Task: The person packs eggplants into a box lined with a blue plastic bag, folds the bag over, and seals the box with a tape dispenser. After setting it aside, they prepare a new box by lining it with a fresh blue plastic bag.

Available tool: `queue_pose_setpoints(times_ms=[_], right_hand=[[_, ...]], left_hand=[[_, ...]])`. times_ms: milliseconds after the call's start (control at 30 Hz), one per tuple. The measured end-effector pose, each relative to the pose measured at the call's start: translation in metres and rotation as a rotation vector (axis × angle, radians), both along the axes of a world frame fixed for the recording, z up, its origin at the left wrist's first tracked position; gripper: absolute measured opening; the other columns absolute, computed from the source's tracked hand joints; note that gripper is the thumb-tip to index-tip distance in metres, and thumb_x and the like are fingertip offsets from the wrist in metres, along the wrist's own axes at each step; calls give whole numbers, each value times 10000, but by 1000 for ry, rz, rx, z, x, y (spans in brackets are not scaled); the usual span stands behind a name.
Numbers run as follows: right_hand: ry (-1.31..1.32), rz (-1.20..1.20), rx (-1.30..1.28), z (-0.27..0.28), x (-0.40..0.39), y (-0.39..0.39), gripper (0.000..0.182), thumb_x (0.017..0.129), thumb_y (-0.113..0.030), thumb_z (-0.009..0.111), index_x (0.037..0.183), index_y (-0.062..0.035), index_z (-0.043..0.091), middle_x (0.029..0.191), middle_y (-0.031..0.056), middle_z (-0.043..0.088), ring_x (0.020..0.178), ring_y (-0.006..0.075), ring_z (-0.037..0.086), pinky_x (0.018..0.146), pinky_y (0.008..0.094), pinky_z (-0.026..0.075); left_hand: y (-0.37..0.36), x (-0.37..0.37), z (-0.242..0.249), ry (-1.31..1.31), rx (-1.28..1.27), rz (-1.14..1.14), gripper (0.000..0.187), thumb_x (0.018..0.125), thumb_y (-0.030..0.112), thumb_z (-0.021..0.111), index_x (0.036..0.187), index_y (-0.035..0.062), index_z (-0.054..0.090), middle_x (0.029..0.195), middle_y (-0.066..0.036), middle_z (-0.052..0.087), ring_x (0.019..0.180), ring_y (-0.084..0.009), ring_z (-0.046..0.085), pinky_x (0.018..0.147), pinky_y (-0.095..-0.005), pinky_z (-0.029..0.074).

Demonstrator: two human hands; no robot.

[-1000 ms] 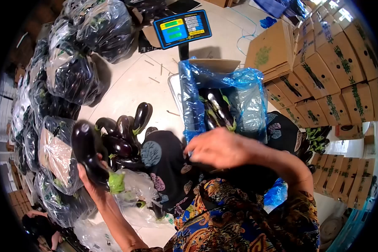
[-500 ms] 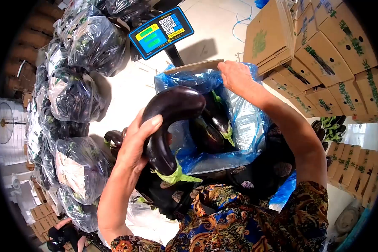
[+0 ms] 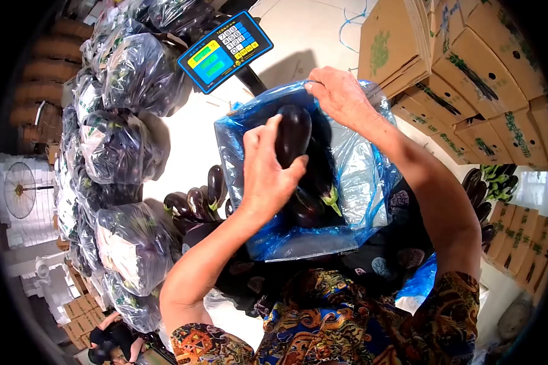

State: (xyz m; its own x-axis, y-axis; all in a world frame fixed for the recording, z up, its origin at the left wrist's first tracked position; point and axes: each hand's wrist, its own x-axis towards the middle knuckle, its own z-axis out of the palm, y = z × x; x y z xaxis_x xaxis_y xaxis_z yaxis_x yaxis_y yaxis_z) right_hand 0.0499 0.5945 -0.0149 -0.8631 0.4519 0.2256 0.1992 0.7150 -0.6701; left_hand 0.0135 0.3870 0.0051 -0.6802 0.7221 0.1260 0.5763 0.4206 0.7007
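Observation:
My left hand (image 3: 263, 173) is closed around a dark, glossy eggplant (image 3: 295, 135), held inside the box opening near its far side. More eggplants (image 3: 306, 210) lie below it in the box, one with a green stem cap; my hand partly covers them. The box is lined with a blue plastic liner (image 3: 360, 188) that drapes over its sides. At the far rim, my right hand (image 3: 342, 97) pinches the edge of the liner.
A digital scale display (image 3: 225, 52) stands beyond the box. Plastic bags of eggplants (image 3: 119, 143) line the left side, with loose eggplants (image 3: 198, 201) nearer the box. Cardboard boxes (image 3: 475, 79) are stacked at right. Another person (image 3: 119, 340) is at lower left.
My left hand has carried the eggplant from the box's left side into the opening and turned it. The far cardboard edge, visible before, is now covered by liner at my right hand.

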Motion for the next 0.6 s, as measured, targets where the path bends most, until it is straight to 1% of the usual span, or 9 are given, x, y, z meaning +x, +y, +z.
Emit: queue_pose_setpoints(times_ms=[67,167,233,300,333,433,467,567,600], right_hand=[[81,-2,18,-11,-1,4,262,883,-261,597,956,-14,641,902,206,644,877,395,613,767,439,492],[-48,56,-94,-1,0,-1,276,875,-278,606,958,-20,656,868,209,648,856,394,624,758,429,503],[-13,46,-34,0,-1,-4,274,886,-282,597,939,-19,652,830,209,647,819,393,630,730,415,506],[-74,51,-6,5,3,-6,273,896,-284,586,920,-18,641,827,202,652,813,393,629,717,412,505],[-6,12,-9,-1,3,-3,274,912,-283,565,895,-15,621,779,187,654,756,361,640,690,400,503],[7,-31,-108,-2,4,9,271,919,-279,553,889,-16,611,725,168,643,694,323,640,669,389,504],[44,-35,-93,-3,4,9,270,918,-276,553,889,-13,609,699,161,632,654,291,636,653,381,501],[66,14,-127,-8,3,4,266,916,-271,556,893,-11,607,699,168,627,660,320,626,655,390,499],[23,23,-133,-7,3,1,251,911,-276,559,905,-32,616,752,173,637,717,353,623,684,419,500]], left_hand=[[11,10,-9,58,7,-27,798,661,154,820,1347,27,431,1177,-201,451,1104,-353,498,963,-395,437],[18,22,-63,218,-120,-163,900,661,190,840,1394,11,350,1279,-248,403,1161,-414,456,999,-418,409],[19,31,-64,271,-283,-177,941,705,182,800,1450,24,247,1383,-269,318,1199,-455,431,986,-449,417],[12,27,-63,231,-314,-187,918,729,175,774,1459,37,235,1392,-276,307,1168,-464,461,940,-463,442],[7,25,-63,191,-290,-212,907,721,165,773,1459,52,257,1377,-284,335,1116,-457,510,891,-469,464],[2,26,-64,528,-360,-325,896,698,150,768,1454,69,294,1347,-282,383,1039,-419,556,830,-454,478],[-1,28,-62,666,-388,-341,779,745,114,689,1440,79,340,1321,-278,418,962,-360,577,772,-427,475],[6,31,-75,785,-546,-338,607,834,73,533,1423,97,383,1342,-243,423,898,-308,566,753,-422,460],[10,34,-80,779,-552,-294,672,806,125,615,1430,110,366,1362,-234,410,916,-309,563,765,-425,461]])
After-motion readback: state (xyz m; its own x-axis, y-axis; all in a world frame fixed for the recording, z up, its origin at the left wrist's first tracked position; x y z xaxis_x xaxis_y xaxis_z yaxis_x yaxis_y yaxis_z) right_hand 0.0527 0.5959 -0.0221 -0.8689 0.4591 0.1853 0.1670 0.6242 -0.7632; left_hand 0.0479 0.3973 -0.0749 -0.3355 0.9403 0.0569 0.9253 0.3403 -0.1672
